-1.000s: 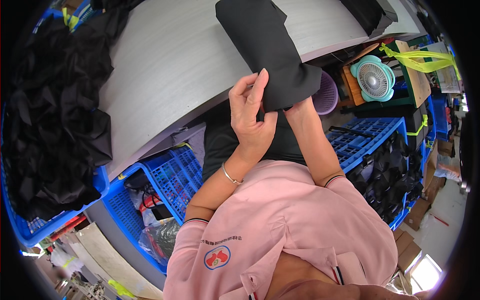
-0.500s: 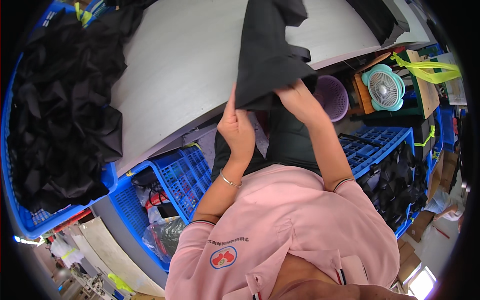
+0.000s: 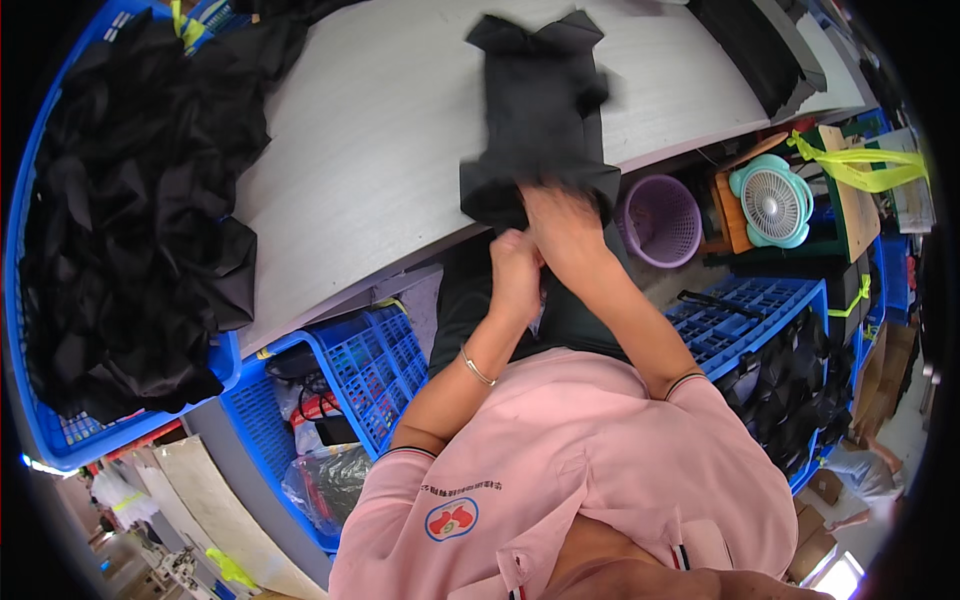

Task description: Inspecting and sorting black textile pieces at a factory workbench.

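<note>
A black fabric piece (image 3: 541,115), shaped like a bag with flared corners, lies over the near part of the grey table, its rounded end toward me. My right hand (image 3: 566,222) reaches into or against this near end; its fingers are hidden and smeared by motion. Close beside it, just under the fabric's near edge, my left hand (image 3: 515,268) is closed. Whatever it grips, if anything, is hidden.
A blue crate (image 3: 60,455) heaped with black fabric pieces (image 3: 130,230) stands at the left. Below the table are another blue crate (image 3: 255,420) with plastic bags and a purple bin (image 3: 662,222). A teal fan (image 3: 773,203) sits at the right.
The black fabric now lies flatter, its near end rounded out. My left hand has left the fabric's side edge and moved right, beside my right hand, which has moved slightly left and down.
</note>
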Available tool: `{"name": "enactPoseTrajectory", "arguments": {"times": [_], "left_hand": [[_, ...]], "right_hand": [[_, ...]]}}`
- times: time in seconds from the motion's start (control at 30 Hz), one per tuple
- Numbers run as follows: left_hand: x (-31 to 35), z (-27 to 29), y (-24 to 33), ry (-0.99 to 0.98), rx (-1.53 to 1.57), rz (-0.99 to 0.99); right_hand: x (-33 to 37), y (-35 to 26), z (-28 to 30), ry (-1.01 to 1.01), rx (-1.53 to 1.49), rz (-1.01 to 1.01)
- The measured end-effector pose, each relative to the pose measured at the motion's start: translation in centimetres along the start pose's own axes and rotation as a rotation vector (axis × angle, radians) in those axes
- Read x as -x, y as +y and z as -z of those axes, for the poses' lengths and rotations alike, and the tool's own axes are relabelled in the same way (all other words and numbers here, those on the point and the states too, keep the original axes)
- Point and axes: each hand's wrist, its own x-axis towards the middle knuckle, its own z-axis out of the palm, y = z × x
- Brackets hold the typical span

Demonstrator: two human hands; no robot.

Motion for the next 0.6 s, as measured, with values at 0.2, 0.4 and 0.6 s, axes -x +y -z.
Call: {"name": "enactPoseTrajectory", "arguments": {"times": [0.2, 0.4, 0.6], "left_hand": [[-1.2, 1.2, -1.5, -0.127, 0.072, 0.026], [2.8, 0.0, 2.4, 0.101, -0.345, -0.292], [-0.9, -0.6, 6.9, 0.375, -0.755, -0.694]], "right_hand": [[-0.7, 1.5, -2.7, 0.155, 0.438, 0.280], [-1.8, 1.3, -0.5, -0.034, 0.183, 0.036], [-0.6, -0.5, -1.7, 0.083, 0.325, 0.160]]}}
